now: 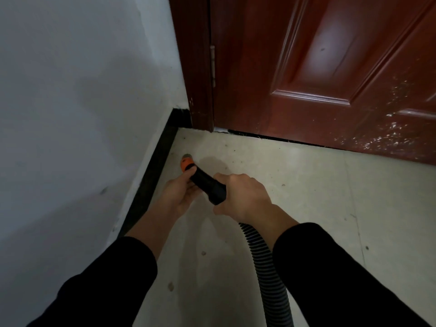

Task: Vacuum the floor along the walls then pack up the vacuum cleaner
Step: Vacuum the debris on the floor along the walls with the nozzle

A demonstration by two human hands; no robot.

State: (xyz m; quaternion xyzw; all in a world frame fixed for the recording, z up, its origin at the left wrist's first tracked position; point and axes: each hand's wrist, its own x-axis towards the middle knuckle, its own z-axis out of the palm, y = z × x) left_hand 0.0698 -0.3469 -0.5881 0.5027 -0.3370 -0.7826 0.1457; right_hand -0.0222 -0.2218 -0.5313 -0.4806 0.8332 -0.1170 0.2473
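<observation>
Near the floor's (295,197) far-left corner, where skirting (153,166) meets door frame (200,90), we grip the vacuum nozzle (207,185) two-handed, left hand (181,194) curled nearest its orange tip (186,164), right hand (243,197) clasping behind, long axis aimed cornerward.

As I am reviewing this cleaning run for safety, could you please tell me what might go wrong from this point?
The hose trails back beneath the right hand toward the person's body, so stepping back could snag it or cause a trip. The nozzle's orange tip sits a little apart from the black skirting, so dust in the corner by the door may be missed.
</observation>
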